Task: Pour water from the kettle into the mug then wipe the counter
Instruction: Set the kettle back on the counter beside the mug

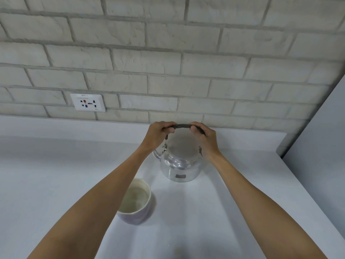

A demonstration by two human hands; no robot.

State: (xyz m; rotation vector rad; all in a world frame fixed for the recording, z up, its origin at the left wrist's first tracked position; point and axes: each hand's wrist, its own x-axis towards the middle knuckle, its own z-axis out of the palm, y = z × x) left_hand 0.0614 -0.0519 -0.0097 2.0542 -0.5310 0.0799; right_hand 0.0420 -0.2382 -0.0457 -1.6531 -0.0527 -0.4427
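A shiny metal kettle (180, 165) stands upright on the white counter (56, 165), its spout pointing left and its dark arched handle (183, 126) raised above the lid. My left hand (158, 134) grips the left end of the handle and my right hand (204, 137) grips the right end. A pale mug (135, 201) with a cream inside sits nearer to me, left of the kettle and partly behind my left forearm. Whether the mug holds water I cannot tell.
A grey brick wall (168, 62) rises right behind the kettle, with a white power socket (87, 102) low on the left. A plain grey panel (321, 146) bounds the counter on the right. No cloth is in view.
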